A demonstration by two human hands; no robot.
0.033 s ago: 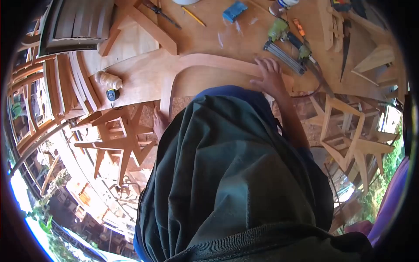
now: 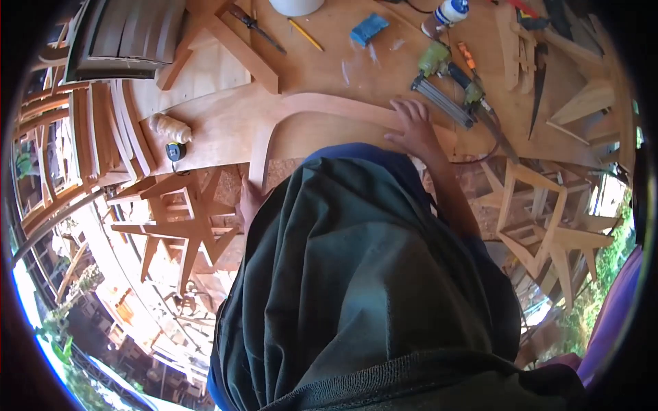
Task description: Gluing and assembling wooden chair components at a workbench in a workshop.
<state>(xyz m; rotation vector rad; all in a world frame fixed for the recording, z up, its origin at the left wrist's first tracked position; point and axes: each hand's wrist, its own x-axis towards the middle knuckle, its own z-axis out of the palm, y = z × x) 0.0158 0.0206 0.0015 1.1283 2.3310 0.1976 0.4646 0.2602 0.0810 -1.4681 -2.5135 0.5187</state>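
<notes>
A curved wooden piece (image 2: 322, 101) lies on the workbench, its long arm running right and its short leg bending down toward me. My right hand (image 2: 416, 130) rests over the right end of that arm, fingers stretched out and spread. At the lower end of the leg, past the bench's near edge, my left hand (image 2: 251, 201) grips the wood; the dark cloth of my clothing partly hides it. Just right of my right hand lies a green nail gun (image 2: 439, 63) with its long magazine.
Behind are a blue block (image 2: 369, 29), a pencil (image 2: 306, 34), a screwdriver (image 2: 251, 24) and a glue bottle (image 2: 449, 15). A tape measure (image 2: 175, 151) sits at left near stacked curved slats (image 2: 103, 130). Wooden frames (image 2: 188, 216) stand below the bench on both sides.
The view has shifted a little, with more of the bench's far side showing. My right hand has slid slightly left along the wooden piece. My left hand stays at the leg's end.
</notes>
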